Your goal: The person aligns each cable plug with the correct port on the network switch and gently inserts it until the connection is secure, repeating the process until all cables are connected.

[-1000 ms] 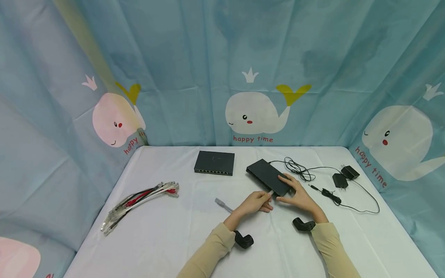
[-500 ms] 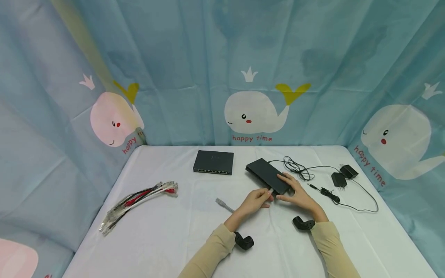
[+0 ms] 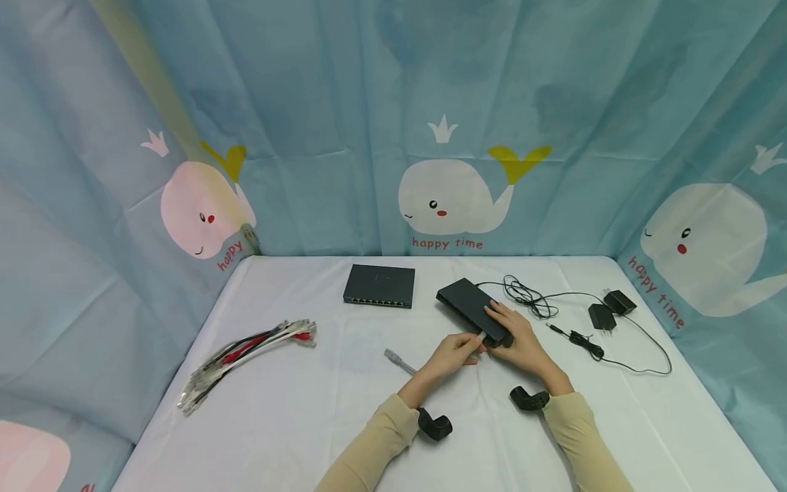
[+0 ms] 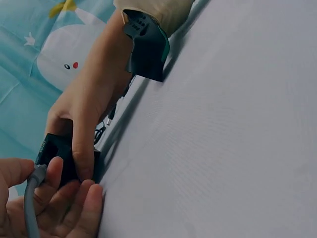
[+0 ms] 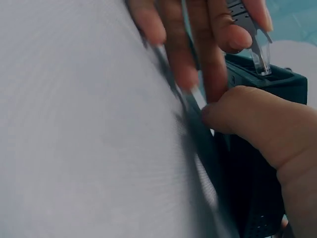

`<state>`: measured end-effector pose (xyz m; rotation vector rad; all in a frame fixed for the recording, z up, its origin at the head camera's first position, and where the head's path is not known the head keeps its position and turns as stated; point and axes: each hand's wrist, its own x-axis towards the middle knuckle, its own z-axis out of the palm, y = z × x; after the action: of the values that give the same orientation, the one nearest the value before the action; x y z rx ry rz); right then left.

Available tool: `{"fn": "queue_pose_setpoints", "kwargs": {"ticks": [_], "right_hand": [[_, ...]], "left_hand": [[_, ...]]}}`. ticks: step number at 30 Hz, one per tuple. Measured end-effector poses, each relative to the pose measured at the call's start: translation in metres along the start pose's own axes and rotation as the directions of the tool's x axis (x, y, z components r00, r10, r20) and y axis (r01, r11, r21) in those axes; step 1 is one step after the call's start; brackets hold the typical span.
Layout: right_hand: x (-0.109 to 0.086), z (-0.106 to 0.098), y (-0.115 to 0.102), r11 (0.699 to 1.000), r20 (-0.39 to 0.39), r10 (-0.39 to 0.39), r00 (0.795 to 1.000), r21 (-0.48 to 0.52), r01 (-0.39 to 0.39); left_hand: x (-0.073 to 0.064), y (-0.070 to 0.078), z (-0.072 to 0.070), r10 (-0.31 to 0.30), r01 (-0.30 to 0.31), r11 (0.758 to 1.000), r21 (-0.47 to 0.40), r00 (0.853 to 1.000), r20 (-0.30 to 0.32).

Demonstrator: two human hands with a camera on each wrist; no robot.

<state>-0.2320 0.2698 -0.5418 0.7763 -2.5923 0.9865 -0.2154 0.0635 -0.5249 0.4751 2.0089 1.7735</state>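
A black network switch (image 3: pixel 468 304) lies slanted on the white table, held at its near end by my right hand (image 3: pixel 524 347). Those fingers spread over its top, and the thumb (image 5: pixel 242 111) wraps its lower side. Between thumb and finger, my left hand (image 3: pixel 450 357) pinches the grey plug end of an Ethernet cable (image 4: pixel 30 206). The right wrist view has the clear connector (image 5: pixel 261 59) at a port opening along the switch's edge, much of its clear body still showing. How deep its tip sits I cannot tell. The cable's other plug (image 3: pixel 393 357) lies left of my left wrist.
A second black switch (image 3: pixel 378 285) lies at the back. To the left is a bundle of network cables (image 3: pixel 246 355). Two power adapters (image 3: pixel 602 318) with a coiled black cord (image 3: pixel 522 295) lie at the right. A patterned curtain (image 3: pixel 320 137) surrounds the table.
My right hand has shifted left and farther over the switch, its thumb now closer against the near edge. The left hand has stayed almost in place, pinching the plug.
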Motion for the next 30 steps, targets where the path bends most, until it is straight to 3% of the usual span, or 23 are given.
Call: {"fn": "queue_pose_setpoints", "kwargs": {"ticks": [8, 13, 30], "right_hand": [[-0.0014, 0.0021, 0.0044, 0.999, -0.033, -0.007, 0.999, 0.036, 0.008], [-0.0017, 0.0028, 0.0058, 0.999, -0.051, -0.006, 0.999, 0.047, 0.009], [-0.0038, 0.0041, 0.0074, 0.998, -0.064, 0.007, 0.998, 0.059, -0.003]], "left_hand": [[-0.0007, 0.0048, 0.0015, -0.084, 0.083, 0.996, -0.015, 0.997, -0.001], [-0.0019, 0.0056, 0.0022, -0.118, 0.119, 0.990, -0.072, 0.993, 0.023], [-0.0032, 0.0044, 0.0067, -0.134, 0.136, 0.985, -0.109, 0.991, 0.025]]}}
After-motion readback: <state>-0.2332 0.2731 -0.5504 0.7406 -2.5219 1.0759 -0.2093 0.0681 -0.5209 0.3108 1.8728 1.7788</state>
